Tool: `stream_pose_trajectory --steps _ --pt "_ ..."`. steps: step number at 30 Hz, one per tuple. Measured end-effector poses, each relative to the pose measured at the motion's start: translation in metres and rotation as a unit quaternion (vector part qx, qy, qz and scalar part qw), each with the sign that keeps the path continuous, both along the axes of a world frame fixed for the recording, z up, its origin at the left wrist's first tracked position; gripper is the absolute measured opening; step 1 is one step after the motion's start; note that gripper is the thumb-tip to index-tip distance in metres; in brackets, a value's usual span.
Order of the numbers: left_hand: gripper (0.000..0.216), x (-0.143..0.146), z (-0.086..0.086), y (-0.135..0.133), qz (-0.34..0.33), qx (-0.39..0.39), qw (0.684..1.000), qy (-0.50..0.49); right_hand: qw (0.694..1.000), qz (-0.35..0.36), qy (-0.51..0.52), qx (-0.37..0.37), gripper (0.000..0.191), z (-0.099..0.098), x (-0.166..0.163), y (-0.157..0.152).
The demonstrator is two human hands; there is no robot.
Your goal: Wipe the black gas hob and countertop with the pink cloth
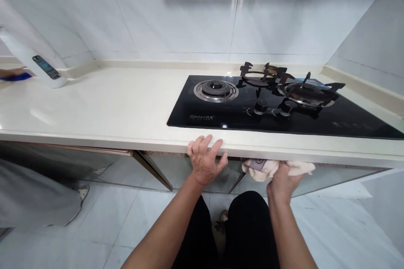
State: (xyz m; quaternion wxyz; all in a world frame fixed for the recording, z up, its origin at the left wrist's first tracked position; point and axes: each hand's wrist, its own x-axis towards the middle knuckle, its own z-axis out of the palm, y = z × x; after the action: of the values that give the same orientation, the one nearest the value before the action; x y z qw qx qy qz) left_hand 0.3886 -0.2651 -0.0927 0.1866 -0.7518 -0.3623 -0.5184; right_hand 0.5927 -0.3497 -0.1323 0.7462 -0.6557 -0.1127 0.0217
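My left hand (205, 162) rests curled over the front edge of the cream stone countertop (94, 109), its fingers on the edge. To the right, my right hand (284, 180) grips a crumpled beige cloth (261, 169) up against the underside of that edge. The cloth spreads to both sides of the hand. A black glass gas hob (252, 111) is set in the countertop above and beyond both hands, and neither hand touches it.
The hob has a steel burner (216, 90), two control knobs (261, 107) and cast-iron pan supports (263, 73). At far left, another person's hand (12, 74) holds a blue cloth near a white appliance (34, 61). That person's grey trouser leg (31, 193) stands by the cabinets.
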Motion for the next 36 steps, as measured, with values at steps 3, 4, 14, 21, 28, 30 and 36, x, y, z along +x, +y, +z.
stream_pose_trajectory --steps 3,4,14,21,28,30,36 --pt "0.031 -0.001 0.0 0.0 0.003 -0.005 1.0 0.007 0.999 0.036 0.018 -0.029 0.077 -0.016 -0.03 0.001" --pt "0.031 -0.001 0.0 0.0 0.001 -0.003 1.0 0.009 0.998 0.05 0.023 -0.035 0.078 -0.02 -0.037 0.0" --pt "0.019 0.02 0.05 -0.036 -0.042 -0.113 0.993 -0.001 1.0 -0.012 0.015 -0.016 0.074 -0.016 0.037 -0.015" --pt "0.04 0.107 0.063 -0.063 -0.205 -0.133 0.954 0.173 0.995 -0.092 -0.001 -0.022 0.064 -0.012 0.14 -0.031" --pt "0.035 0.135 0.034 -0.057 -0.119 -0.043 0.985 0.118 0.997 -0.075 0.019 -0.026 0.065 -0.006 0.129 -0.029" --pt "0.034 0.133 0.031 -0.053 -0.121 -0.03 0.985 0.121 0.997 -0.062 0.021 -0.038 0.068 -0.011 0.09 -0.019" --pt "0.036 0.127 0.03 -0.047 -0.13 -0.002 0.982 0.138 0.998 0.043 -0.006 -0.047 0.067 -0.028 0.004 -0.001"
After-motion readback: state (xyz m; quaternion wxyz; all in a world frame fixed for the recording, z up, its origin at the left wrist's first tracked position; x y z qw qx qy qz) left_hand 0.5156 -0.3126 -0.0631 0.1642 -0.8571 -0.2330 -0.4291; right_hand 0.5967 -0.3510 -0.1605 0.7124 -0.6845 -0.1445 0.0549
